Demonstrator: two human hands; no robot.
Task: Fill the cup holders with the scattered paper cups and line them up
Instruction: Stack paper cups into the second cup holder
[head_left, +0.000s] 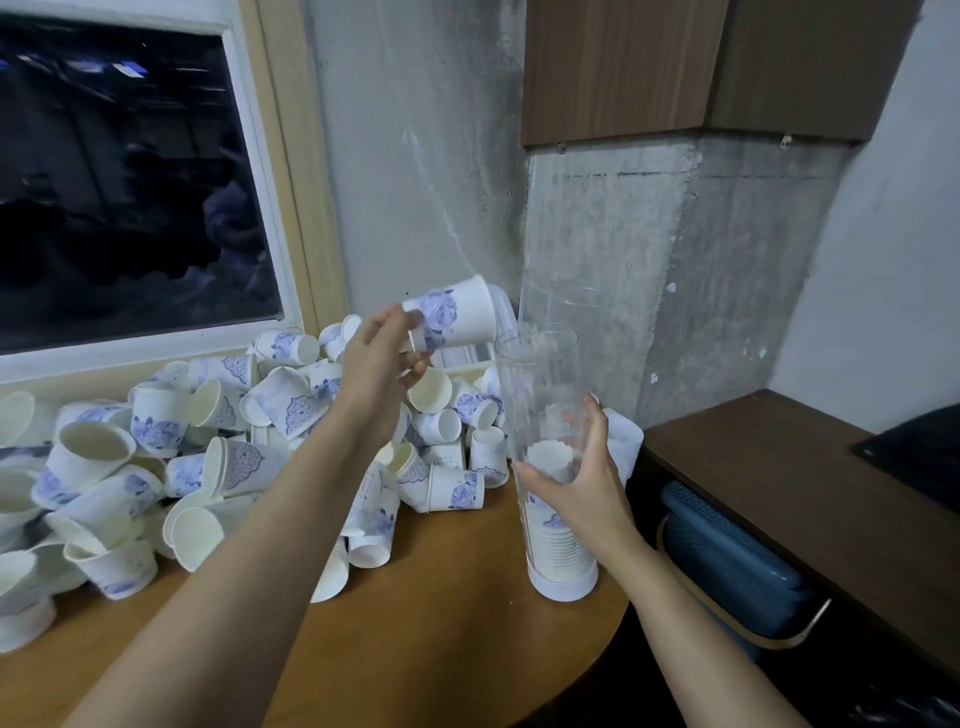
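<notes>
Left hand (382, 364) grip pinching a tilted cup (457, 314) above the pile (208, 441), right hand (576, 483) grip wrapped round clear holder (540, 374) standing on table (441, 649), stack (558, 540) inside

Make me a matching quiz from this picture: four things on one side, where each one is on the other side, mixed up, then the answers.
Things
1. flowered cup
2. clear cup holder
3. loose cups
4. blue basket

Places
A. under the dark wooden shelf on the right
B. heaped on the round table below the window
C. pinched in the left hand, raised and tipped sideways
D. standing near the table's edge, gripped by the right hand, partly filled

Pairs: 1-C, 2-D, 3-B, 4-A
</notes>
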